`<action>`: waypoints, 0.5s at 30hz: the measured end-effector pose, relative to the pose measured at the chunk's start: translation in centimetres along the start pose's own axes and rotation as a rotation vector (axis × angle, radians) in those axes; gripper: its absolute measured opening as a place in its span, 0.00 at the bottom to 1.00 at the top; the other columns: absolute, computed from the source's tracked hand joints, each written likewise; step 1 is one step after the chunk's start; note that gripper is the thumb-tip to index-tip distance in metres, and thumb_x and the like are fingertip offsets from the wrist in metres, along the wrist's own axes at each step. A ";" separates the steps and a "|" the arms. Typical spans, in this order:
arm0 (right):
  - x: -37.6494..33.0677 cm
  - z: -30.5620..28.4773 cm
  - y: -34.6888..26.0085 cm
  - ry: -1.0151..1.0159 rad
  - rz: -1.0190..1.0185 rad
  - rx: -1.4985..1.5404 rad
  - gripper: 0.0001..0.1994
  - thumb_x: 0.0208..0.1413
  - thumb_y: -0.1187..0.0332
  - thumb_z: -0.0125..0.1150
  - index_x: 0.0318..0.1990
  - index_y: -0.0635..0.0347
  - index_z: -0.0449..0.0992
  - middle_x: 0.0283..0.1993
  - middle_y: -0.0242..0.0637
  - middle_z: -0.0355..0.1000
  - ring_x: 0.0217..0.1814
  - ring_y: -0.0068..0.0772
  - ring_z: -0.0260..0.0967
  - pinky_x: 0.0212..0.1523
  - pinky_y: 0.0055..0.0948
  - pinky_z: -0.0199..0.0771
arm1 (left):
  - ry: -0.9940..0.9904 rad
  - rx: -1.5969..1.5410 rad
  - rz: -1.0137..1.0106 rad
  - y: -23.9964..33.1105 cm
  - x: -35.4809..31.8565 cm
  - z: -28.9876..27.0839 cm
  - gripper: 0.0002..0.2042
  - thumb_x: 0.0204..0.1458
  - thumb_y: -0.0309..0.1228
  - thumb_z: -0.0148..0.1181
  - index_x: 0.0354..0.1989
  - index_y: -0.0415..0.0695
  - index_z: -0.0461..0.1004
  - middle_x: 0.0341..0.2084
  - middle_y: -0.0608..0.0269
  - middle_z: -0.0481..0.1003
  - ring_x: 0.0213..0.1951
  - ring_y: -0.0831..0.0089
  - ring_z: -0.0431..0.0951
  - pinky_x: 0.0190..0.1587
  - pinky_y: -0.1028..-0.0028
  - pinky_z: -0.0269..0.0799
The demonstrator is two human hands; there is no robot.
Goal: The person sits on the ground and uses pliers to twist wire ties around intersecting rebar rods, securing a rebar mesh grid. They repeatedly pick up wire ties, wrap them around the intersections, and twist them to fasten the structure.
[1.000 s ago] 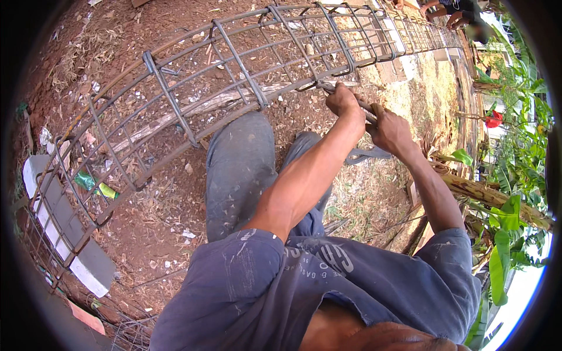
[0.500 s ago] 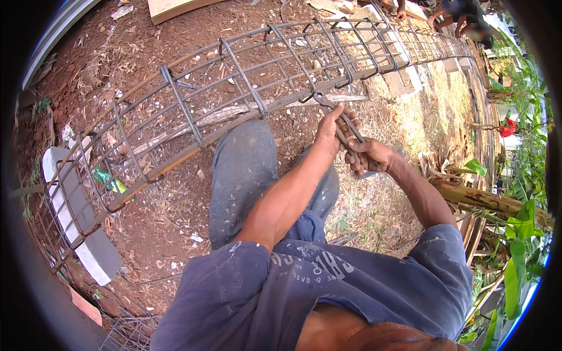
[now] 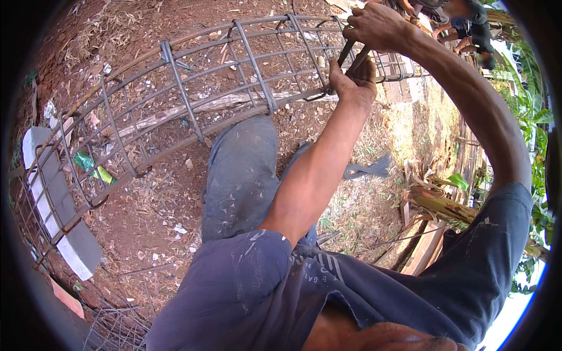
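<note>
A long cage of steel reinforcing bars with square stirrups curves across the view in front of my knees. Over its near bar, right of the middle, I hold a pair of dark metal pincers. My left hand is closed round the lower part, thumb and fingers on either side. Higher up, my right hand grips the upper ends of the handles, its arm arched up and over from the right. The jaws are hidden at my left hand, so I cannot tell whether they touch the bar.
A white and grey block lies under the cage's left end, near a green plastic piece. A cut plant stem and boards lie at right. Another person is at the far right. More wire mesh lies lower left.
My right hand has swung up and away from me with the handles, from below my left hand to above it. My left hand has moved slightly right and turned; the pincers now point upward.
</note>
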State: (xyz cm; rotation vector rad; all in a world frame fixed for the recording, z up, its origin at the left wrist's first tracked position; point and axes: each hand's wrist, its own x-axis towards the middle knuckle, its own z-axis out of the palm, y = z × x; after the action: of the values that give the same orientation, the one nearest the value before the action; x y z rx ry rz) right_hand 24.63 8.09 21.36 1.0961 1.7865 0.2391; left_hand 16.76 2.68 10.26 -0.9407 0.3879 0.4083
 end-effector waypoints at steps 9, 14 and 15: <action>-7.7 3.1 -4.9 -0.752 0.275 1.297 0.14 0.61 0.62 0.50 0.41 0.63 0.77 0.21 0.38 0.73 0.21 0.32 0.72 0.21 0.33 0.74 | 0.035 0.791 -0.015 0.4 -1.0 -6.3 0.34 0.50 0.62 0.54 0.51 0.41 0.64 0.37 0.55 0.69 0.39 0.63 0.73 0.44 0.60 0.70; -11.4 4.6 -12.9 -0.871 0.487 1.978 0.21 0.64 0.55 0.49 0.44 0.68 0.74 0.35 0.48 0.78 0.31 0.37 0.77 0.27 0.31 0.78 | 0.173 0.594 -0.017 -0.2 -2.9 -8.1 0.23 0.53 0.44 0.61 0.53 0.47 0.64 0.36 0.61 0.69 0.39 0.64 0.75 0.44 0.58 0.73; -11.4 4.4 -12.2 -0.832 0.487 2.056 0.23 0.63 0.53 0.49 0.46 0.70 0.72 0.39 0.51 0.77 0.31 0.39 0.78 0.26 0.32 0.79 | 0.115 0.525 0.009 -0.1 -2.3 -8.3 0.18 0.52 0.39 0.59 0.47 0.46 0.64 0.34 0.62 0.69 0.39 0.65 0.75 0.43 0.59 0.74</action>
State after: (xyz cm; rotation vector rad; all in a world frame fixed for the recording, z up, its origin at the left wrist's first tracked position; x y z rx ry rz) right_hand 22.53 -8.92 19.25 2.3316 0.4228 -1.8657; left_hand 13.72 -4.69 7.05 -0.4505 0.5710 0.2415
